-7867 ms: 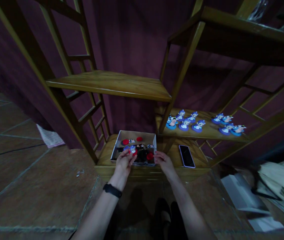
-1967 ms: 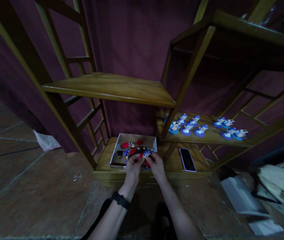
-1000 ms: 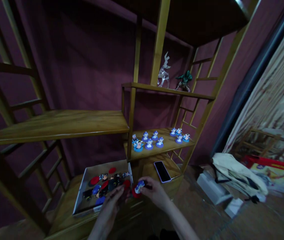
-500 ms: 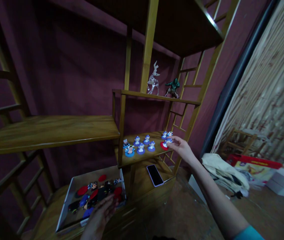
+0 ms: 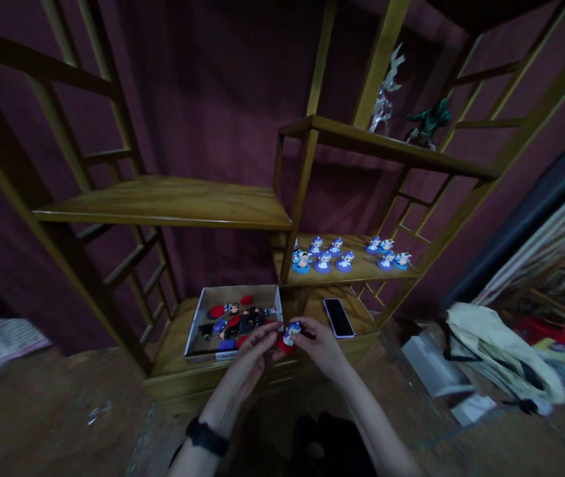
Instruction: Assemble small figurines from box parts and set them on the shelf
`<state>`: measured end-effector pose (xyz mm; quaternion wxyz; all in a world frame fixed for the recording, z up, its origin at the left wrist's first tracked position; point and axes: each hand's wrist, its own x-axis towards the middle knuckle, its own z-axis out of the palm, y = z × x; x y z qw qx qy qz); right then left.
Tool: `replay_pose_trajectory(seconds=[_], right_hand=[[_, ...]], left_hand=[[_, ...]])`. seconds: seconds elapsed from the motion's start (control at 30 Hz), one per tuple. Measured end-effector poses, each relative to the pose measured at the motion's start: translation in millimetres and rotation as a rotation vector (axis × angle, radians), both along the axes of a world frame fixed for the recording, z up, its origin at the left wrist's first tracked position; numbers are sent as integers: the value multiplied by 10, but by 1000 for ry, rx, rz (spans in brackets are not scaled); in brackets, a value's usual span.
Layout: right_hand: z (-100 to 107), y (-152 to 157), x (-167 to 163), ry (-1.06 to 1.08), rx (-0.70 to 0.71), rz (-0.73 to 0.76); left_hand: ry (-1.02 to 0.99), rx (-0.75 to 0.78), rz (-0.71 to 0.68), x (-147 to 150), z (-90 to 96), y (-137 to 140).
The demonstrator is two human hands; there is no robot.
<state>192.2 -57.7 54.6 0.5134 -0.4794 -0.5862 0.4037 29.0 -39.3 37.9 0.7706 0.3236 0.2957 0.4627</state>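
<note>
In front of me, my right hand (image 5: 318, 341) pinches a small figurine (image 5: 292, 331) with a purple top, a white body and a red round base. My left hand (image 5: 256, 348) meets it from the other side, its fingers closed at the red base. Just left of the hands is a shallow cardboard box (image 5: 197, 326) that holds several loose figurines and red and blue discs. On the shelf (image 5: 366, 266) behind stand several similar purple-and-white figurines (image 5: 322, 262) on purple bases, along with blue-based ones (image 5: 302, 262).
A phone (image 5: 339, 318) lies on the lower board, right of my hands. Above, a clear deer statue (image 5: 385, 96) and a dark green figure (image 5: 430, 122) stand on a higher shelf. Wooden posts (image 5: 302, 199) divide the unit. Cloth (image 5: 498, 348) and white boxes (image 5: 434, 364) lie on the floor.
My right hand has come from the shelf down to the front with the red-based figurine in it. My left hand has moved from the box to meet it. The view has shifted.
</note>
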Motion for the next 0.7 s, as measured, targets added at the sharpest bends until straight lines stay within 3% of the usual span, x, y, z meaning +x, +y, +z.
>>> replay_pose_trajectory(seconds=[0.1,0.27,0.4,0.7], right_hand=[[-122,116,-127,-15,24,-32],[-281,216,-251,126,22,-49],[-402,222,-320,216,-52,5],[-501,299,-344,251,-153,6]], left_hand=[[37,58,69,-39,-19,18],[-26,18,133,-85,-113,103],[-52,10,148,-98,-179,126],[331,216,268,-49,-370,192]])
